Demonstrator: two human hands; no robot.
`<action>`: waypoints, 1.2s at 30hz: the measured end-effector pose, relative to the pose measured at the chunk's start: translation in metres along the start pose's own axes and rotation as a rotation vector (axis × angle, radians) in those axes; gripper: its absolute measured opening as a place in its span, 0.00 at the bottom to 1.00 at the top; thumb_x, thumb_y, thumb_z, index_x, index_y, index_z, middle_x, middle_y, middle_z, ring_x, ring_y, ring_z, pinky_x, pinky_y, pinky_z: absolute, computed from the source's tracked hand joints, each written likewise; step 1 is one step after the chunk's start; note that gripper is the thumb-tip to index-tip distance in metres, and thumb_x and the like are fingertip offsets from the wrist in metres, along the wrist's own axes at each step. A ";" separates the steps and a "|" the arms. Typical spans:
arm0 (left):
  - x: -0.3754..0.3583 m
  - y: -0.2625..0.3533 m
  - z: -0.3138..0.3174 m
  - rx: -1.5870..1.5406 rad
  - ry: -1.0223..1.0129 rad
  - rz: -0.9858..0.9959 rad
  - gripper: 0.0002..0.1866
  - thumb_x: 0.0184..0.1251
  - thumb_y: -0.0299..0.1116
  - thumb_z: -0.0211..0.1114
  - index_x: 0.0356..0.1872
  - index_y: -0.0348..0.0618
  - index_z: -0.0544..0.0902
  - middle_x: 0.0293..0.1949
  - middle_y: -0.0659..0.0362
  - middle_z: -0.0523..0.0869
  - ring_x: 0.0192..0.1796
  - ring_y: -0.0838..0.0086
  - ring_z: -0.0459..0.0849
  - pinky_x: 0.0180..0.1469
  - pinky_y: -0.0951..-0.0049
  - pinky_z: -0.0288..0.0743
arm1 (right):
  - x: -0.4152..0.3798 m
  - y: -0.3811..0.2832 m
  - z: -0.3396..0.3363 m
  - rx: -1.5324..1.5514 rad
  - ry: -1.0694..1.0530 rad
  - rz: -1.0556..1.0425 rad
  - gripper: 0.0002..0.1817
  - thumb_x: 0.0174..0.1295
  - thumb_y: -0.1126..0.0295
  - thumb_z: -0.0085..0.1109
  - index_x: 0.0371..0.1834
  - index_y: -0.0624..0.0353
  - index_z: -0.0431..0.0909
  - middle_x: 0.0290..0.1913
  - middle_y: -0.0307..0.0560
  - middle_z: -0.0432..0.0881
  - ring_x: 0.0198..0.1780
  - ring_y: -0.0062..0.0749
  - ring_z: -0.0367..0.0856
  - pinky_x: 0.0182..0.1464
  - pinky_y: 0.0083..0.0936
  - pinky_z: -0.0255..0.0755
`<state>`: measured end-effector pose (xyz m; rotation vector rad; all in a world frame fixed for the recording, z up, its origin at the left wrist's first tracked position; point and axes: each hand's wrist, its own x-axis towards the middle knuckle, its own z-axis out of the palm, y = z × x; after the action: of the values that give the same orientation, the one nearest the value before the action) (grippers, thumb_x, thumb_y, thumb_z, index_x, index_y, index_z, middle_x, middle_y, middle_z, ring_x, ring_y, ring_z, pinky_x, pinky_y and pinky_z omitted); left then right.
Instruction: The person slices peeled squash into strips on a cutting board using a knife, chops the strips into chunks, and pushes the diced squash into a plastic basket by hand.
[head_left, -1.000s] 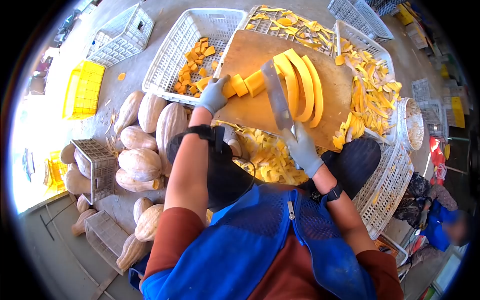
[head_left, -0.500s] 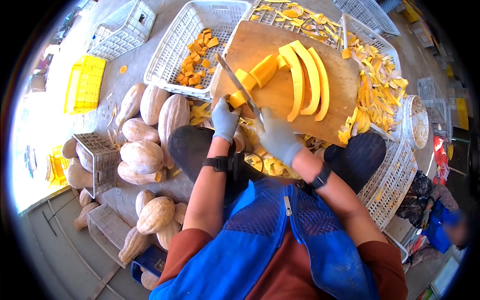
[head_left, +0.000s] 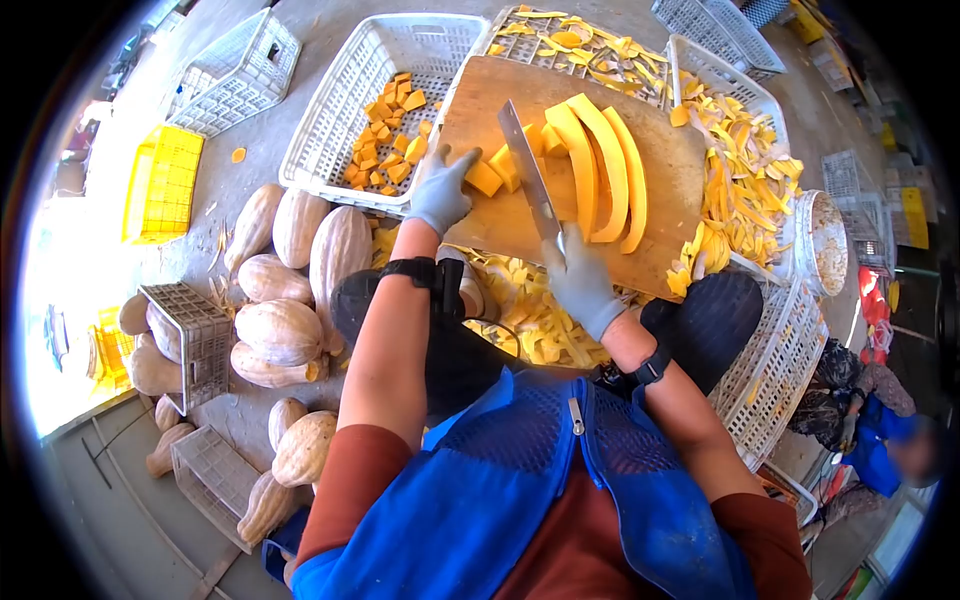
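My right hand (head_left: 580, 284), in a grey glove, grips the handle of a knife (head_left: 531, 172), whose broad blade slants up and left over the wooden cutting board (head_left: 480, 105). Just left of the blade lie cut pumpkin chunks (head_left: 484, 178). My left hand (head_left: 441, 192), also gloved, is at the board's left edge with its fingers spread and nothing held, fingertips close to the nearest chunk. Right of the blade, more pumpkin is partly hidden behind it. Several long peeled pumpkin strips (head_left: 612, 170) lie side by side farther right.
A white crate (head_left: 318, 130) with pumpkin cubes (head_left: 392, 115) stands left of the board. Peelings (head_left: 745, 175) fill another crate at right, beside a white bucket (head_left: 822, 245). Whole pumpkins (head_left: 280, 330) lie on the floor at left. A person in blue (head_left: 875, 450) is at far right.
My left hand has moved left and up, its fingers opening away from the pumpkin. The knife has shifted right, and the chunks now lie apart to its left.
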<state>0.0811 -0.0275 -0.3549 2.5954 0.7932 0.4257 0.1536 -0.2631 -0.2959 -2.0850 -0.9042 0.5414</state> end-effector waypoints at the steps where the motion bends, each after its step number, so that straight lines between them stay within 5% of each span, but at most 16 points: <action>1: 0.002 -0.003 0.005 -0.002 -0.019 0.101 0.31 0.49 0.26 0.63 0.60 0.51 0.72 0.53 0.44 0.76 0.51 0.51 0.80 0.52 0.59 0.75 | 0.000 -0.004 -0.002 -0.025 -0.024 0.012 0.14 0.66 0.62 0.50 0.44 0.62 0.67 0.26 0.63 0.79 0.30 0.63 0.78 0.33 0.51 0.70; 6: -0.032 0.003 0.014 -0.098 0.064 -0.281 0.25 0.47 0.33 0.72 0.49 0.38 0.77 0.42 0.46 0.82 0.46 0.52 0.81 0.49 0.62 0.76 | 0.008 -0.028 0.001 -0.022 -0.055 -0.073 0.13 0.66 0.62 0.50 0.43 0.61 0.67 0.26 0.63 0.79 0.30 0.62 0.79 0.32 0.50 0.71; 16: -0.040 0.000 0.020 -0.162 0.163 -0.271 0.24 0.48 0.34 0.73 0.47 0.36 0.78 0.34 0.50 0.85 0.35 0.59 0.85 0.40 0.67 0.78 | 0.043 -0.024 0.039 -0.302 -0.378 0.049 0.14 0.66 0.62 0.45 0.44 0.63 0.67 0.33 0.67 0.81 0.38 0.63 0.80 0.42 0.51 0.72; 20: -0.028 -0.010 0.026 -0.460 0.166 -0.601 0.25 0.50 0.36 0.74 0.46 0.33 0.76 0.27 0.54 0.84 0.27 0.66 0.82 0.33 0.70 0.76 | 0.042 -0.010 0.032 -0.233 -0.307 0.033 0.14 0.66 0.62 0.46 0.43 0.63 0.68 0.32 0.67 0.81 0.37 0.63 0.80 0.41 0.51 0.73; 23: -0.023 0.010 0.010 -0.800 0.175 -0.684 0.27 0.53 0.33 0.72 0.52 0.31 0.73 0.29 0.55 0.83 0.26 0.69 0.81 0.30 0.73 0.76 | 0.038 -0.018 0.027 -0.212 -0.301 0.000 0.14 0.66 0.61 0.48 0.42 0.62 0.68 0.31 0.66 0.80 0.36 0.64 0.79 0.40 0.52 0.72; 24: -0.025 -0.009 0.039 -1.190 0.283 -0.560 0.32 0.56 0.31 0.70 0.60 0.31 0.66 0.28 0.56 0.83 0.26 0.72 0.80 0.29 0.75 0.75 | 0.038 -0.018 0.024 -0.187 -0.271 -0.039 0.14 0.65 0.61 0.49 0.41 0.62 0.68 0.31 0.66 0.80 0.36 0.64 0.79 0.40 0.52 0.72; 25: -0.026 -0.010 0.045 -0.899 0.307 -0.571 0.37 0.55 0.29 0.68 0.65 0.33 0.61 0.38 0.50 0.83 0.30 0.69 0.82 0.32 0.75 0.77 | 0.039 -0.018 0.020 -0.168 -0.239 -0.078 0.14 0.65 0.61 0.49 0.41 0.61 0.69 0.31 0.65 0.80 0.36 0.64 0.79 0.40 0.52 0.72; 27: -0.025 0.005 0.041 -0.315 0.474 -0.263 0.39 0.51 0.27 0.68 0.66 0.38 0.62 0.51 0.45 0.78 0.43 0.64 0.82 0.43 0.70 0.78 | 0.027 -0.013 0.015 -0.111 -0.121 -0.070 0.14 0.65 0.61 0.51 0.41 0.62 0.69 0.30 0.65 0.80 0.34 0.62 0.79 0.37 0.50 0.72; 28: -0.024 0.037 0.010 -0.529 0.274 -0.331 0.38 0.49 0.29 0.68 0.66 0.47 0.66 0.61 0.44 0.70 0.55 0.57 0.76 0.55 0.63 0.74 | 0.021 -0.010 0.011 -0.075 -0.084 -0.038 0.14 0.65 0.60 0.51 0.42 0.62 0.69 0.29 0.64 0.80 0.33 0.62 0.79 0.36 0.50 0.72; 32: -0.003 0.051 0.017 -0.092 0.112 -0.079 0.34 0.48 0.36 0.68 0.62 0.58 0.72 0.62 0.48 0.70 0.58 0.52 0.73 0.59 0.60 0.71 | 0.006 0.010 0.000 0.083 0.098 0.021 0.14 0.65 0.62 0.51 0.44 0.61 0.68 0.27 0.64 0.79 0.31 0.62 0.79 0.31 0.49 0.71; 36: 0.021 0.052 0.021 -0.106 -0.008 -0.037 0.35 0.47 0.37 0.68 0.62 0.53 0.71 0.58 0.47 0.74 0.57 0.51 0.73 0.58 0.60 0.71 | 0.005 0.019 -0.010 0.103 0.190 0.026 0.14 0.65 0.62 0.52 0.45 0.61 0.67 0.27 0.65 0.79 0.31 0.63 0.78 0.31 0.50 0.70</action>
<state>0.1302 -0.0606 -0.3461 2.4787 0.7930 0.4338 0.1714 -0.2724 -0.3049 -2.0178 -0.7258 0.3875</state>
